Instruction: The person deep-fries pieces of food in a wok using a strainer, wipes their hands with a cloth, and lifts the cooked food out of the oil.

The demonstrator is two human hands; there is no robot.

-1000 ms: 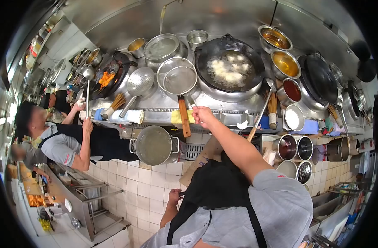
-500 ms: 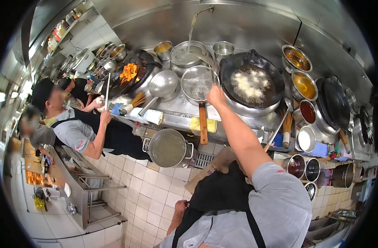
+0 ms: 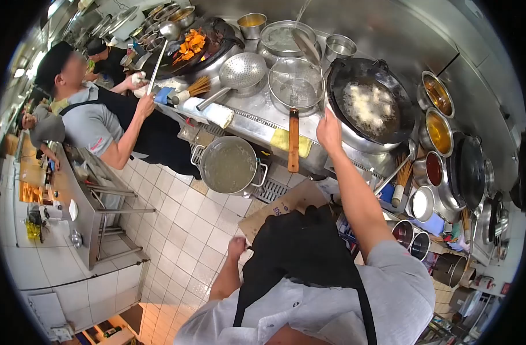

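Ladle now out at the water pot, clear of the strainer

The right hand point(image 3: 328, 131) has its fingers wrapped closed around the handle of a metal ladle point(image 3: 307, 47). A second ago the ladle's head lay over the strainer point(image 3: 283, 86); now it stands on the far side, at the right near rim of the pot of water point(image 3: 266, 52), where a stream of water point(image 3: 302, 9) runs in. That seems to put the work at the water, with the strainer left free beside it.

Just right of the hand and ladle sits the wok point(image 3: 397, 92), its pale pieces point(image 3: 369, 106) frying in bubbling oil, as they were before. The strainer's wooden handle point(image 3: 293, 141) reaches near, across a yellow cloth point(image 3: 280, 139).

The left hand point(image 3: 237, 246) hangs on the near side by the apron point(image 3: 300, 247), fingers curled; I cannot tell whether it has hold of anything. Far to its right, the big pot point(image 3: 255, 172) holds cloudy liquid.

At the left, a co-worker point(image 3: 82, 109) holds a long ladle point(image 3: 157, 66).

Writing is scarce: the cardboard point(image 3: 300, 198) has blurred print, and the co-worker's sleeve has a red mark point(image 3: 96, 145), neither legible; no brand can be read
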